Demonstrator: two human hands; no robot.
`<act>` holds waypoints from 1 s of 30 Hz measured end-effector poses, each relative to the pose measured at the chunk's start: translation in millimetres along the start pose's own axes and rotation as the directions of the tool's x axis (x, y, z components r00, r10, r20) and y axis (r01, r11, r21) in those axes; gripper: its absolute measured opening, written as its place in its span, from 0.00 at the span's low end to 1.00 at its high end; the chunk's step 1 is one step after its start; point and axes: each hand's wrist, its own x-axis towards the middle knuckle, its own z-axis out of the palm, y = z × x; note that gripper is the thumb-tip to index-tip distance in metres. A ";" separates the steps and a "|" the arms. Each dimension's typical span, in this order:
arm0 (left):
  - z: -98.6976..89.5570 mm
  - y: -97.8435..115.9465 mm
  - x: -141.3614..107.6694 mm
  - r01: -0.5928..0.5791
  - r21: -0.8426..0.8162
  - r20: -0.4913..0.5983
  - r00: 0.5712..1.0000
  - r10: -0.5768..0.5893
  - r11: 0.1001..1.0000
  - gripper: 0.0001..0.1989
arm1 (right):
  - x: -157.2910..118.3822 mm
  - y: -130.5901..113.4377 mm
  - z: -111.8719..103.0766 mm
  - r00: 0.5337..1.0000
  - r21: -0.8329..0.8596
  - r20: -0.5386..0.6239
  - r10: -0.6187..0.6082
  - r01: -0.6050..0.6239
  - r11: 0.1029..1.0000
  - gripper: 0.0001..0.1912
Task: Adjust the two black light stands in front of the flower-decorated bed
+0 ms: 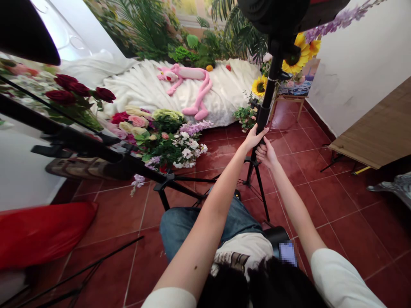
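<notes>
A black light stand point(263, 109) rises in front of me, its tripod legs spread on the floor and a large dark lamp head point(289, 15) at its top. My left hand point(254, 137) is wrapped round the stand's lower pole, with the thumb side uppermost. Just below and to the right, my right hand point(266, 153) is closed on the same pole, its fingers curled. The two hands are close together above the point where the legs meet the pole.
A second black stand point(136, 167) slants across the left, beside artificial flowers point(167, 137). Behind lies a pink plush toy point(192, 73) on white cloth point(144, 85). Sunflowers point(293, 60) stand behind the pole. A brown board point(372, 132) leans at right; red fabric point(41, 233) lies at left.
</notes>
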 end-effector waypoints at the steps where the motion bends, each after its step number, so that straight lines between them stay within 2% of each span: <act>1: -0.1 -0.5 0.8 0.004 -0.004 0.004 1.000 -0.004 1.000 0.19 | -0.5 -0.8 -4.9 0.998 -0.076 -0.068 -0.016 0.011 0.997 0.33; 3: -0.4 -1.6 2.7 0.018 -0.009 0.013 1.000 -0.018 1.000 0.19 | -3.3 -5.4 -15.4 0.964 -0.280 -0.213 -0.162 0.098 0.955 0.32; 4: -0.6 -2.1 3.5 0.023 -0.009 0.018 1.000 -0.022 1.000 0.19 | -5.5 -9.2 -20.1 0.934 -0.400 -0.243 -0.262 0.150 0.904 0.31; 6: -1.1 -3.0 4.5 0.023 -0.006 0.022 0.999 -0.023 1.000 0.19 | -10.9 -19.4 -26.4 0.899 -0.632 -0.184 -0.398 0.202 0.748 0.28; 7: -1.3 -3.4 4.8 0.021 -0.005 0.024 0.999 -0.021 1.000 0.19 | -13.5 -25.2 -27.6 0.903 -0.726 -0.129 -0.409 0.195 0.659 0.26; 9: -1.5 -4.1 4.8 0.015 -0.004 0.025 1.000 -0.014 1.000 0.19 | -17.0 -37.0 -26.3 0.933 -0.860 -0.056 -0.355 0.136 0.492 0.22; 11: -1.4 -5.0 4.6 0.009 -0.006 0.024 1.000 -0.009 1.000 0.19 | -17.6 -47.4 -21.4 0.953 -0.930 -0.056 -0.297 0.058 0.362 0.17; 13: -1.0 -5.9 4.4 0.008 -0.010 0.020 1.000 -0.008 1.000 0.19 | -15.9 -55.6 -15.5 0.960 -0.962 -0.077 -0.269 -0.001 0.274 0.14; 19: 0.1 -6.7 5.3 0.043 -0.036 0.019 0.999 -0.043 0.998 0.18 | -8.1 -65.3 -0.3 0.968 -0.995 -0.090 -0.234 -0.075 0.073 0.18; 22: -0.6 -4.1 4.8 0.057 -0.033 0.022 0.998 -0.056 0.998 0.18 | 0.4 -63.2 9.9 0.972 -0.998 -0.053 -0.231 -0.047 0.030 0.14; 25: -1.1 -0.9 2.6 0.054 -0.037 0.020 0.998 -0.053 0.998 0.17 | 12.8 -63.2 16.6 0.983 -0.997 -0.067 -0.169 -0.061 0.041 0.11; 27: -0.5 0.2 0.8 0.035 -0.038 0.016 0.999 -0.034 0.999 0.16 | 19.5 -66.1 13.2 0.989 -0.996 -0.082 -0.125 -0.077 0.044 0.10; 29: 0.6 0.1 -0.9 0.009 -0.021 0.002 1.000 -0.009 1.000 0.15 | 21.8 -69.6 2.2 0.997 -0.996 -0.027 -0.070 -0.020 0.092 0.07; 30: 1.2 -0.2 -1.9 0.001 -0.008 -0.010 1.000 -0.001 1.000 0.14 | 21.1 -70.6 -5.1 0.999 -0.987 0.027 -0.042 0.033 0.159 0.07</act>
